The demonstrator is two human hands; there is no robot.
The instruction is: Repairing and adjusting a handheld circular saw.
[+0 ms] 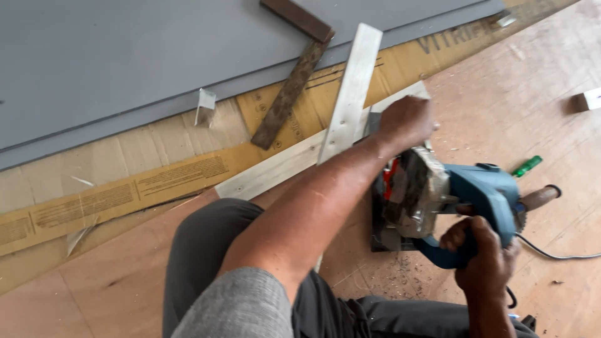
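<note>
A person works with a blue circular saw on a plywood floor.

The right hand, low right in the frame, has its grip closed around the saw's handle. The left hand, at centre, presses closed on a pale wooden strip. A rusty try square lies on cardboard at the upper middle, and a green screwdriver is right of the saw.

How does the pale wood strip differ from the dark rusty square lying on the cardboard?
The pale wood strip is light, clean and straight; the rusty square is dark, corroded and L-shaped. The left hand presses on the strip's near end, while the square lies untouched. Both are long, flat and lie slanted the same way.
</note>
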